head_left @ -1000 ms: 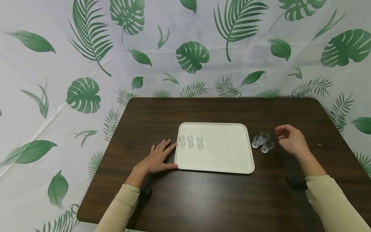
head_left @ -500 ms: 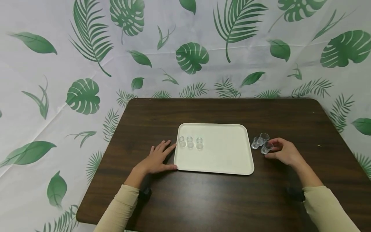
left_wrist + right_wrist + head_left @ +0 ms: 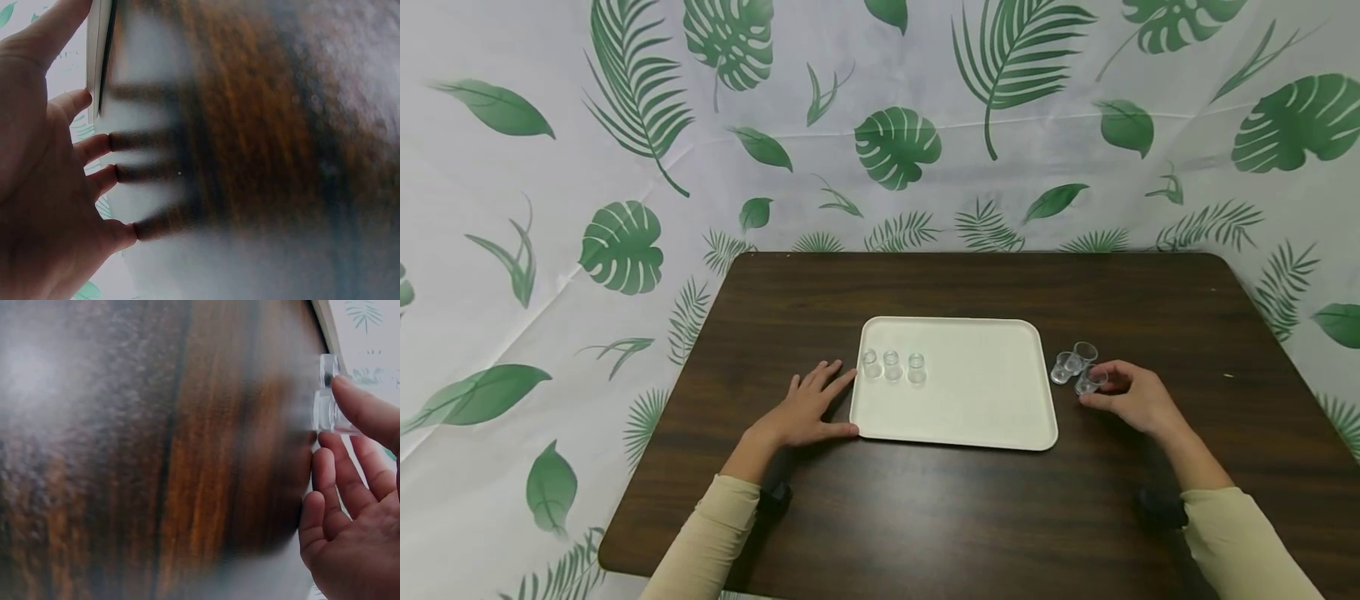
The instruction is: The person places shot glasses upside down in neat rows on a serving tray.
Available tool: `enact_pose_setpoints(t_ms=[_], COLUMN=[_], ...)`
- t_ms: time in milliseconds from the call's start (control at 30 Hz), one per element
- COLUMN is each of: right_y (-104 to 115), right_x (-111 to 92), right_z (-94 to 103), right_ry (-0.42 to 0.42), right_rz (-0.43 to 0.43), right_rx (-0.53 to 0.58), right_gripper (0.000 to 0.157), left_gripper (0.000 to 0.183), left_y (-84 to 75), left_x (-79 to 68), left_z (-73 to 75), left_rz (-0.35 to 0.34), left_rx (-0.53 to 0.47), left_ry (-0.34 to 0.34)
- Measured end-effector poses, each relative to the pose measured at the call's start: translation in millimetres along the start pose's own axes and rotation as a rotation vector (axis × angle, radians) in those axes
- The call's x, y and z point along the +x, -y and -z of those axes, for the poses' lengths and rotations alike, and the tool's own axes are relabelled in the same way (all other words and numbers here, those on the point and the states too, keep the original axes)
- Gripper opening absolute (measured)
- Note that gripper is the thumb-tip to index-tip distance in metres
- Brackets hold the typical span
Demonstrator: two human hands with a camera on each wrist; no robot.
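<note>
Grasping, I'd say: the right hand (image 3: 1138,403) has its fingers pinched on a clear cup (image 3: 1086,384) beside the tray (image 3: 977,392) on the bench (image 3: 925,517); the left hand (image 3: 801,417), fingers spread, touches the tray. That calls for a gentle lift.

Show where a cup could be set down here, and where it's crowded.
Free: the tray right of its three glasses, and the table behind and in front of it. Crowded: beyond the tray's right rim, where three clear cups cluster, the right hand at one; also the left rim, by the left hand.
</note>
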State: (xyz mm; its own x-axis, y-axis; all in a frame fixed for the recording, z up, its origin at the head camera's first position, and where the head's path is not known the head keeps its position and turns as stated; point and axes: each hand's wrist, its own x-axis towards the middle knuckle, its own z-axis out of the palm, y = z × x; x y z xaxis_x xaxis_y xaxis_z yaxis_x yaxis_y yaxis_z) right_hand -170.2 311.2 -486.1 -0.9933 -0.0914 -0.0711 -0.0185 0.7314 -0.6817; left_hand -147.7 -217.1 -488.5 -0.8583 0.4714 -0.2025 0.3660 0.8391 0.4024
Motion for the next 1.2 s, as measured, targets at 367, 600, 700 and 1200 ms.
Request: enact_pose_setpoints(t_ms=[367, 600, 700, 1200], right_y=[-2.3, -3.4, -3.6, -7.5], right_x=[1.3, 1.1, 1.6, -1.6], right_z=[-2.4, -0.5, 0.7, 15.4], right_ry=[-0.047, -0.060, -0.070, -0.068], right_rz=[0.036, 0.067, 0.078, -0.007], right_rx=[-0.004, 0.009, 0.026, 0.207], right_gripper=[0.042, 0.037, 0.036, 0.040], left_gripper=[0.097, 0.097, 0.097, 0.097], left_y=[-0.1, 0.9, 0.7, -0.7], left_x=[0.8, 1.1, 0.7, 0.4], left_z=[0.6, -0.4, -0.4, 1.4], left_rz=[-0.003, -0.002, -0.001, -0.003], left_rx=[-0.002, -0.006, -0.009, -0.002], left_ry=[-0.008, -0.005, -0.010, -0.004])
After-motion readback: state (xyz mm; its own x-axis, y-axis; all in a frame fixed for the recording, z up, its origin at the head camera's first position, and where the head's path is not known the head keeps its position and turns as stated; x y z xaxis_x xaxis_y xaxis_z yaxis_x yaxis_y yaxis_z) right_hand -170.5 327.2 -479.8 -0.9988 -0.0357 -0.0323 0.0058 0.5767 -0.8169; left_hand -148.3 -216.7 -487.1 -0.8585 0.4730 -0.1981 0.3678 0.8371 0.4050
